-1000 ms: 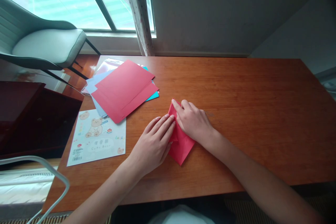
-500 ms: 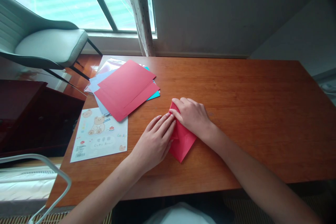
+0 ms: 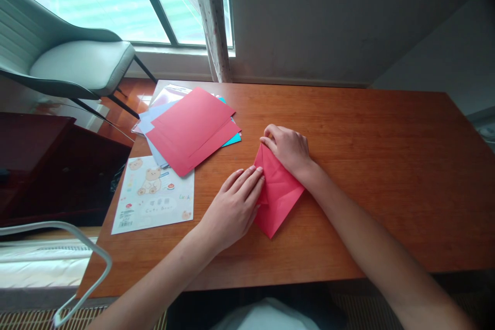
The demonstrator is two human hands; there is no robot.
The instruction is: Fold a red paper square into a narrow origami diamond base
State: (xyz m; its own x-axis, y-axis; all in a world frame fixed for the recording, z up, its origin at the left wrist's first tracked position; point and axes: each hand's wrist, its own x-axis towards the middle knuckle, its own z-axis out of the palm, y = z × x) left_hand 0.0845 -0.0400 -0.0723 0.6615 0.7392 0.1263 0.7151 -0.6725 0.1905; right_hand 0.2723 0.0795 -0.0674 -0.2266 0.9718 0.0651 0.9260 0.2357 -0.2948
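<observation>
A folded sheet of red paper (image 3: 279, 191) with creases across it lies on the table in front of me. Stretched fairly straight, the fingers of my left hand (image 3: 237, 206) lie on the paper's left edge and press it down. My right hand (image 3: 289, 150) is closed in a pinch at the paper's far corner, thumb and index finger together. Part of the left edge is hidden beneath my left fingers.
Red sheets (image 3: 195, 129) overlap blue and pale sheets at the table's far left. Nearer lies a white card with bear drawings (image 3: 154, 196). A white cable (image 3: 104, 258) loops past the left table edge, and a chair (image 3: 83, 64) stands beyond.
My right hand has moved slightly up and right to the far corner, and the red paper shows wider on the right. My left hand stays on its left edge. The view has shifted a little.
</observation>
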